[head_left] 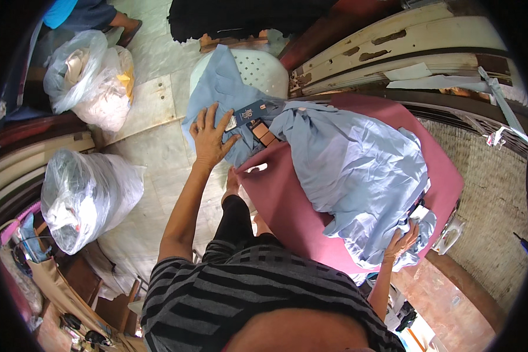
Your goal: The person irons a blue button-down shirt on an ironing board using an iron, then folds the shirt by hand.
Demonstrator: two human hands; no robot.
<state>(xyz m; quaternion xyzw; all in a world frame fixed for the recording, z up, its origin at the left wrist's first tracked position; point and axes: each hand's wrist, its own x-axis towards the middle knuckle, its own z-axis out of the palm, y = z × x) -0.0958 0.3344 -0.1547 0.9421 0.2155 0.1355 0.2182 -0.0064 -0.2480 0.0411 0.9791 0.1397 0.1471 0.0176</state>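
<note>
A light blue shirt lies crumpled across a pink-covered board. Part of its cloth hangs over a pale green plastic stool with a holed seat. Dark blue hang tag and brown-and-black tag rest on the cloth. My left hand lies on the left part of the shirt, fingers spread, beside the tags. At the lower right end my right hand has its fingers closed on the shirt's edge, close to a white label. Folds partly hide those fingertips.
Clear plastic bags with cloth, one bag and another bag, sit on the floor at left. Dark cloth hangs at the far side. Worn wooden slats line the far right. Another person's leg and foot show at far left.
</note>
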